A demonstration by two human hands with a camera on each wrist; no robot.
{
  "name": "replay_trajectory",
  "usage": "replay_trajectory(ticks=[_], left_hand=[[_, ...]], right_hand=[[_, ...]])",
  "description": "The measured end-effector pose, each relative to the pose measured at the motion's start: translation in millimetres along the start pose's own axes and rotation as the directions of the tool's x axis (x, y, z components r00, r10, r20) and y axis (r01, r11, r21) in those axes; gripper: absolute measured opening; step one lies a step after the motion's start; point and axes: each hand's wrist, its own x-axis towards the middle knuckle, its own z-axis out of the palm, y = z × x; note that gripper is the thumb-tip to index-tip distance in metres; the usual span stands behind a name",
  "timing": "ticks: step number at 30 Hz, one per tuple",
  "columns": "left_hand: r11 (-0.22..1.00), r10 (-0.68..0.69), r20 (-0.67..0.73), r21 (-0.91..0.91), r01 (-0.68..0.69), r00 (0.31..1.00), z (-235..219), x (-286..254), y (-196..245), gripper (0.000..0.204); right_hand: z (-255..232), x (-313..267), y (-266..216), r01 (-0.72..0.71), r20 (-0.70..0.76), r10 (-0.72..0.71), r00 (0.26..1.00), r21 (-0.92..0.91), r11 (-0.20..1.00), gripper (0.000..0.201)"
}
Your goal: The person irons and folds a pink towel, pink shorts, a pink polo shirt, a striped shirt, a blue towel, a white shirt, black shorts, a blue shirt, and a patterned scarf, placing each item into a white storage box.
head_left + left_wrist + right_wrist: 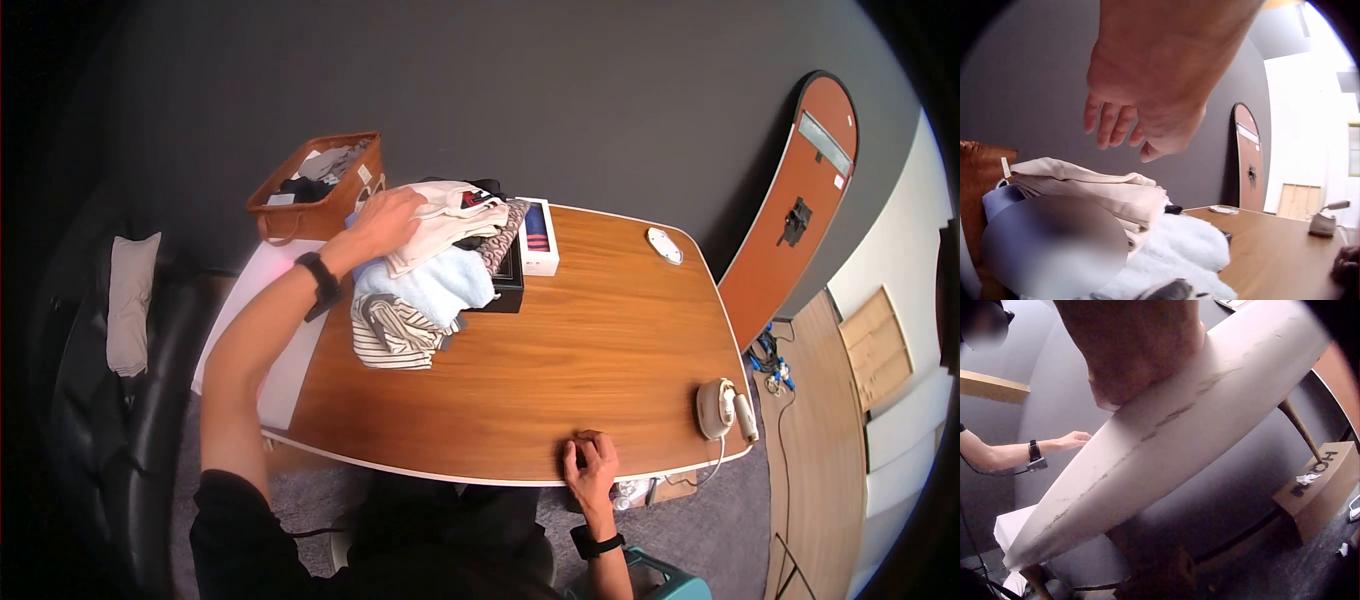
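My left hand is over the left side of a clothes pile, fingers loosely extended. In the left wrist view that hand hovers above a folded cream garment and holds nothing. Beside the cream garment lie a fluffy light blue cloth, a striped garment and a patterned cloth. Part of the pile rests on a black box. Near the table's front edge my right hand rests on the wood, fingers loosely bent around nothing. Its fingers are hidden behind the table edge in the right wrist view.
A brown basket with clothes stands behind left. Next to the pile is a white box with a navy-and-red item. A small white iron-like appliance with a cord sits front right; a white flat object lies back right. A white sheet covers the left end.
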Motion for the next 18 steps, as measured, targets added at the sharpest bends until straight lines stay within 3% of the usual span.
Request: replay_trajectory(ticks=[3,8,12,15,17,18], left_hand=[[0.997,-0.001,0.138,-0.081,0.013,0.990,-18,-26,23,0.028],[0.996,0.022,0.335,-0.086,0.007,0.942,-39,-97,43,0.048],[0.994,0.107,0.187,-0.036,-0.102,0.977,-10,-140,25,0.029],[0.998,0.010,0.313,-0.068,0.012,0.950,-5,-142,29,0.017],[0.983,-0.005,0.262,-0.177,0.053,0.965,-23,-136,60,0.014],[0.970,-0.006,0.241,-0.235,0.064,0.970,-34,-129,78,0.013]], right_hand=[[4,-2,3,-0.011,-0.006,0.011,1.000,0.004,1.000,0.008],[4,1,2,0.042,0.023,-0.042,0.999,-0.004,0.999,0.008],[4,1,2,0.057,0.045,-0.056,0.997,-0.013,0.998,0.007],[4,2,4,0.063,0.062,-0.063,0.996,0.006,0.998,0.007],[3,3,2,0.053,0.065,-0.056,0.996,0.038,0.998,0.006],[4,0,5,-0.024,0.077,0.019,0.997,0.069,0.997,0.005]])
